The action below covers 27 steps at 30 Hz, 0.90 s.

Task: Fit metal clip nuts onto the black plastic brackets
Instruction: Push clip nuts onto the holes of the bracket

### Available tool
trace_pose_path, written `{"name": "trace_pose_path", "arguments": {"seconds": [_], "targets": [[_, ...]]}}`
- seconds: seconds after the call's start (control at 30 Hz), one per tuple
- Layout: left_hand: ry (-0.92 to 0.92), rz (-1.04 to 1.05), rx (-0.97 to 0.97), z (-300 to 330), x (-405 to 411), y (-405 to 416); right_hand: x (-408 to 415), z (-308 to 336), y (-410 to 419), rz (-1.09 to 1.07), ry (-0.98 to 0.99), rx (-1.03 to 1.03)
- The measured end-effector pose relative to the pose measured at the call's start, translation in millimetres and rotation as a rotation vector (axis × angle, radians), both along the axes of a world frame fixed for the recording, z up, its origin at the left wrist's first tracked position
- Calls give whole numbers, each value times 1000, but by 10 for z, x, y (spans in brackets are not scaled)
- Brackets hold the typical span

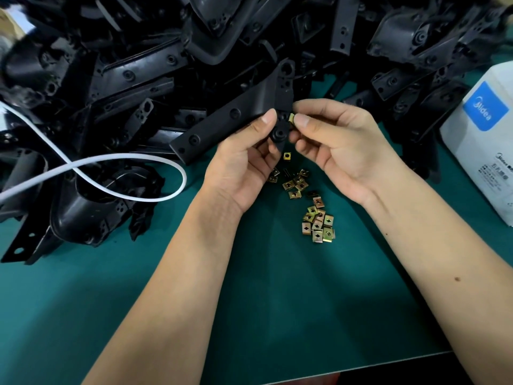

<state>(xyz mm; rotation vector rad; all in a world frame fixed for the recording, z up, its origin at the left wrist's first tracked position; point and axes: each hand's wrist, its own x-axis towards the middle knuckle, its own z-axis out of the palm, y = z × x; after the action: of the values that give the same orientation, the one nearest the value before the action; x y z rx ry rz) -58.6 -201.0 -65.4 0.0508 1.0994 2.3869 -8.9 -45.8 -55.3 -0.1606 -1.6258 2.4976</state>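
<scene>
The left hand point(244, 159) grips a black bracket point(236, 118) above the green desk point(194, 287), and the right hand point(333, 145) pinches a clip nut point(292, 118) touching its edge. Loose clip nuts point(311, 207) lie at six o'clock from the hands; a bracket pile point(138, 65) is at twelve.

Pretty plain setup here: the bench point(249, 301) is covered by a dark teal mat, lit evenly from above. A white carton point(483, 151) with a blue logo is parked at the right edge, and a white cable point(125, 159) is looped across the left.
</scene>
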Motion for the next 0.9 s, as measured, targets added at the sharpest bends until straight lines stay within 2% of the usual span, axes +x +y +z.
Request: {"name": "trace_pose_path", "arguments": {"seconds": [0.2, 0.3, 0.5, 0.67, 0.9], "targets": [[7, 11, 2, 3, -3, 2, 10, -21, -1, 3, 50, 239], [-3, 16, 9, 1, -3, 7, -7, -37, -5, -50, 14, 185], [-2, 23, -1, 6, 10, 26, -23, -41, -12, -103, -33, -115], [3, 22, -3, 17, 13, 24, -3, -37, -8, -32, -86, -95], [6, 6, -39, 27, 16, 21, 5, -34, -21, -57, -54, -20]]}}
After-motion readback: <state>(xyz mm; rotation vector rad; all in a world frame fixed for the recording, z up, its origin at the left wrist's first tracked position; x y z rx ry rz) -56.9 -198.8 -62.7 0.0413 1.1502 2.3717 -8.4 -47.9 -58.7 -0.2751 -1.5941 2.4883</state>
